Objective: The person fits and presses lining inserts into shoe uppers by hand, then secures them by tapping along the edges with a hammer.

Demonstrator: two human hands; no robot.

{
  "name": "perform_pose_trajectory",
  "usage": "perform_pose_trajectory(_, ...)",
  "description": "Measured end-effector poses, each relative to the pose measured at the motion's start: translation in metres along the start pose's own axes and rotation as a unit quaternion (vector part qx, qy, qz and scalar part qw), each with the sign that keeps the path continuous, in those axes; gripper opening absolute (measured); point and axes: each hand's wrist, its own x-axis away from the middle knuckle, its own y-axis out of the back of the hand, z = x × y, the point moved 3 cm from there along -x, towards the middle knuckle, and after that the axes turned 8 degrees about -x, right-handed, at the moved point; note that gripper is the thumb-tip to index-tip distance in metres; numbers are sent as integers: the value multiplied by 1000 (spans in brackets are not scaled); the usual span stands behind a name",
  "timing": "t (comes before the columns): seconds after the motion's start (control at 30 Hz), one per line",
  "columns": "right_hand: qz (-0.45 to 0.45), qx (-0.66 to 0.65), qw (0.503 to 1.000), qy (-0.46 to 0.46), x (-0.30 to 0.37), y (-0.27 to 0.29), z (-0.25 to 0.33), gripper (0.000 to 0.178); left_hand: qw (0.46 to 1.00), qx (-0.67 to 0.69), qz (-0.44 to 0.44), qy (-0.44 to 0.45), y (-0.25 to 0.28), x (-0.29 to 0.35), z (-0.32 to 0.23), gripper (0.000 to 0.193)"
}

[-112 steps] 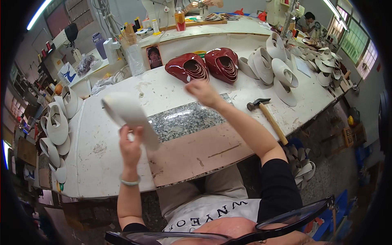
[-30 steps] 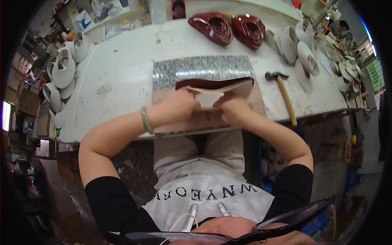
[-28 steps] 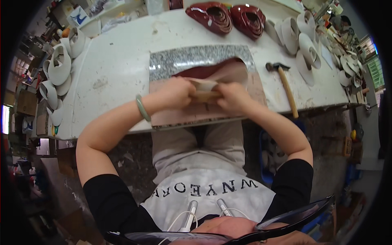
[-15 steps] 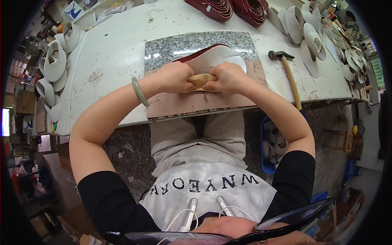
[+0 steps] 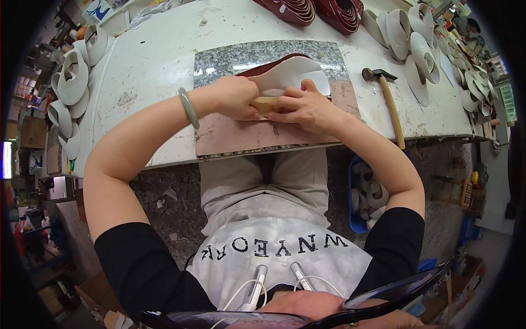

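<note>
A shoe upper, dark red outside with a white lining, lies on a work slab in front of me. Its near end shows a tan, stiff-looking part between my two hands. My left hand, with a green bangle on the wrist, is closed on the left side of this tan part. From the right, my right hand pinches the same part with thumb and bent fingers, one knuckle raised. Both hands hide much of the near edge.
The slab is speckled stone, partly covered by a pinkish-brown sheet. A hammer lies to its right. Pale curved shoe pieces stand left and right. Stacked dark-red uppers sit at the back, a blue bin below the table.
My right hand has shifted its grip on the tan part; its fingers are now bent up and spread more. My left hand has turned slightly and stays closed on it.
</note>
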Motion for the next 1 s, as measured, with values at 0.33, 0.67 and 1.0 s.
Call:
perform_pose_trajectory(0.33,94,-37,991,-92,-31,9,10,35,998,-7,57,31,5,9,-15,17)
perform_pose_trajectory(0.67,-259,-247,933,26,-20,58,17,22,757,652,-13,34,24,53,3,37)
perform_pose_trajectory(1.0,-117,-544,829,57,-20,115,-1,22,762,614,-78,-192,58,46,4,28)
